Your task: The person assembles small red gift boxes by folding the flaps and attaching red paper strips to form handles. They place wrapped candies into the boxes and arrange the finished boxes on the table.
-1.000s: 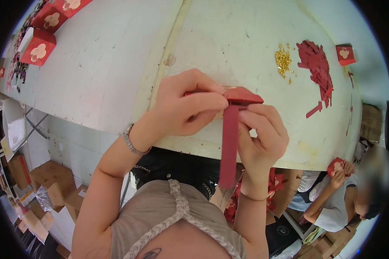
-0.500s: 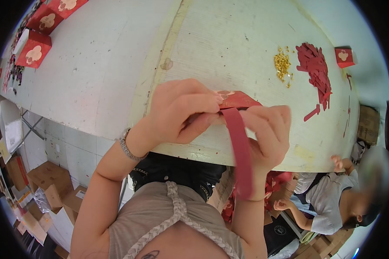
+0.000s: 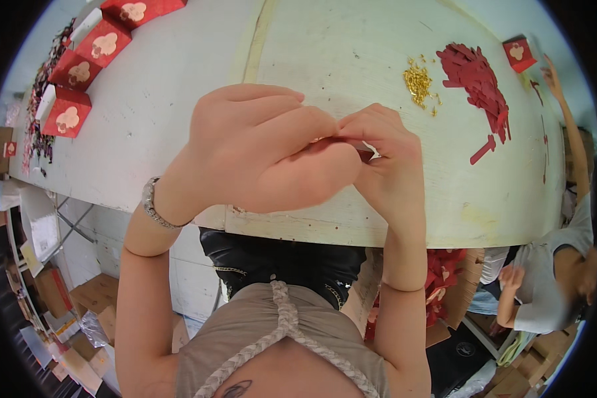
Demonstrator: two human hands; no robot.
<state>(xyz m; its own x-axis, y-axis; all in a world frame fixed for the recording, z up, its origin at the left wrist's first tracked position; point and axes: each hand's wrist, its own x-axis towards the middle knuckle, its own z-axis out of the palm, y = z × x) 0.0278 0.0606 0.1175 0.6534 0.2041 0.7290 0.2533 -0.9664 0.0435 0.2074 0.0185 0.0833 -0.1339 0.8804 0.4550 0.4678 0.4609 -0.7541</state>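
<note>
My left hand [image 3: 265, 149] is closed, its thumb and fingers pinching close to my right hand [image 3: 388, 152]. The right fingertips are also closed and meet the left ones above the table's near part. Only slivers of a dark red strap [image 3: 365, 156] show between the fingers; my left hand hides most of what is held. On the table to the right lie a pile of small gold fasteners [image 3: 418, 85] and a heap of dark red straps [image 3: 474, 79]. One strap [image 3: 483, 150] lies at the heap's near end.
Red printed boxes [image 3: 68, 111] stand at the far left beside a dark, multicoloured pile [image 3: 40, 119]. Another red box [image 3: 519, 54] sits far right. Below the right table edge, a carton [image 3: 467, 285] holds red pieces. A co-worker [image 3: 550, 272] is at the right, one arm over the table.
Both hands have moved up and closer together, the left now covering the held work. The hanging strap and red printed piece no longer show. The co-worker's arm has reached forward.
</note>
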